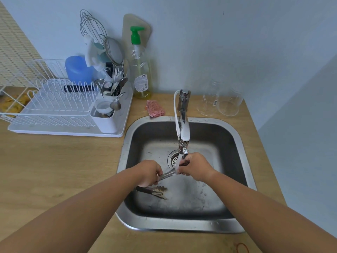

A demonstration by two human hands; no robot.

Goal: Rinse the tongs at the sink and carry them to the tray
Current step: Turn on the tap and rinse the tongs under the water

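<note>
Metal tongs (pixel 166 174) are held over the steel sink (pixel 240 143), under a stream of water from the tap (pixel 184 132). My left hand (pixel 148 173) grips the tongs at their left end. My right hand (pixel 196 168) closes around their right end, where the water lands. A dark shape (pixel 151 192) below my left hand looks like the tongs' reflection or another utensil; I cannot tell which. The white tray (pixel 125 114) with a dish rack stands on the counter to the left of the sink.
A cutlery holder (pixel 105 123) full of utensils sits in the tray's right corner. A soap bottle (pixel 141 70) and pink sponge (pixel 155 108) stand behind the sink. Two clear glass jars (pixel 220 103) are at the back right. The wooden counter (pixel 60 170) extends left.
</note>
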